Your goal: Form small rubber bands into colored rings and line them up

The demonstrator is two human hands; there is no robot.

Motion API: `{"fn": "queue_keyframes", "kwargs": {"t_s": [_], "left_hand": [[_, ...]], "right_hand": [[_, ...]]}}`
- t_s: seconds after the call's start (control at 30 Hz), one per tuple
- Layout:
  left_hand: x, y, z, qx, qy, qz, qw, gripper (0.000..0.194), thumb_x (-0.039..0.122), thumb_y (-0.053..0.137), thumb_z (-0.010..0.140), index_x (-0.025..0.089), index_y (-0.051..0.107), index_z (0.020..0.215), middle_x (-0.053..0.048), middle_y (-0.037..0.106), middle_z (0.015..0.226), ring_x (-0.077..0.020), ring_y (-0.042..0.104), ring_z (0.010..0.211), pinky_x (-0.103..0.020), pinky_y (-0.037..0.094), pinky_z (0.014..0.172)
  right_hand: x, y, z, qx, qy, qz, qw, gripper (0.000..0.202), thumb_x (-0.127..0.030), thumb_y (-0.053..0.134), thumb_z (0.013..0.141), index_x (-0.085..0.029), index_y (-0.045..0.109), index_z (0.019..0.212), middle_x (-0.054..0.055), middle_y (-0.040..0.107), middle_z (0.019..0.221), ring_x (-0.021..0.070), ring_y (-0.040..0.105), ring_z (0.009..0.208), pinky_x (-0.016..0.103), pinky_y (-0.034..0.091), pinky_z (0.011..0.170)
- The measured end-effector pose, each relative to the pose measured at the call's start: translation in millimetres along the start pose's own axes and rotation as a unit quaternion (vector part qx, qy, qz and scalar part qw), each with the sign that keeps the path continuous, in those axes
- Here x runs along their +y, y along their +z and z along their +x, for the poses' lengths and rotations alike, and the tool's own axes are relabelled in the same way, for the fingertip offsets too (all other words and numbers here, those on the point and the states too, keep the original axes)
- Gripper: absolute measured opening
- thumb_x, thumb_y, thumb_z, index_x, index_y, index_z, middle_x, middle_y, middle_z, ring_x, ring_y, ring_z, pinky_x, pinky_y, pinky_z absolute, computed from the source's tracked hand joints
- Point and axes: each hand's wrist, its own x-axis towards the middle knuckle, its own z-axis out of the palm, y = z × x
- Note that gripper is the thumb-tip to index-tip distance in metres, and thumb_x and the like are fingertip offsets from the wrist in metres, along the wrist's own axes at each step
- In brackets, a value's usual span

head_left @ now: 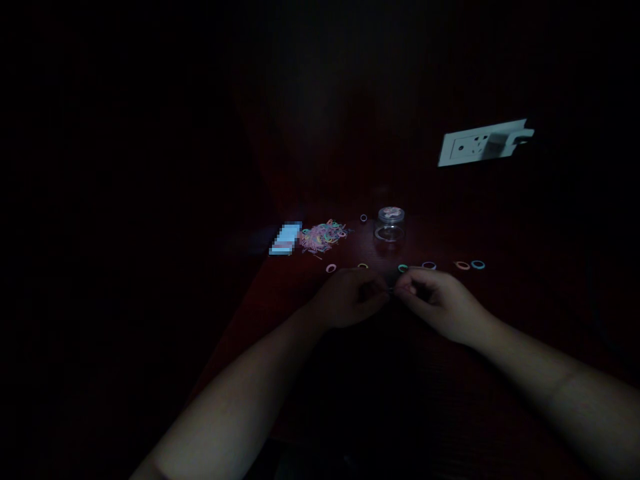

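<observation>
Both hands meet over the dark red table, fingertips nearly touching. My left hand (pixel 353 297) is closed in a pinch, and my right hand (pixel 437 301) pinches from the other side. Something small and thin shows between the fingertips, too dark to make out. Just beyond the hands lies a row of small coloured bands: a pink band (pixel 331 269), a yellow band (pixel 363 267), a green band (pixel 403 268), a purple band (pixel 429 266), an orange band (pixel 463 266) and a blue band (pixel 478 265).
A heap of coloured bands (pixel 324 237) lies behind my left hand, beside a lit phone (pixel 286 239). A clear lidded jar (pixel 389 230) stands behind the row, with a small pale ring (pixel 363 218) to its left. A wall socket (pixel 483 143) holds a plug.
</observation>
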Motion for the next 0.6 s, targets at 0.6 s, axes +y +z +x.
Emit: {"fn": "queue_keyframes", "kwargs": {"t_s": [0.6], "left_hand": [[1.0,-0.2,0.7,-0.002,-0.002,0.017,1.0,0.013,0.026,0.059,0.088,0.019,0.068,0.094,0.0,0.071,0.087,-0.0119,0.063,0.078,-0.026,0.048,0.074]], "right_hand": [[-0.5,-0.3,-0.5,-0.005,0.007,0.0,1.0,0.014,-0.026,0.055,0.086,-0.019,0.057,0.074,-0.001,0.05,0.066,0.0128,0.046,0.061,0.026,0.04,0.055]]}}
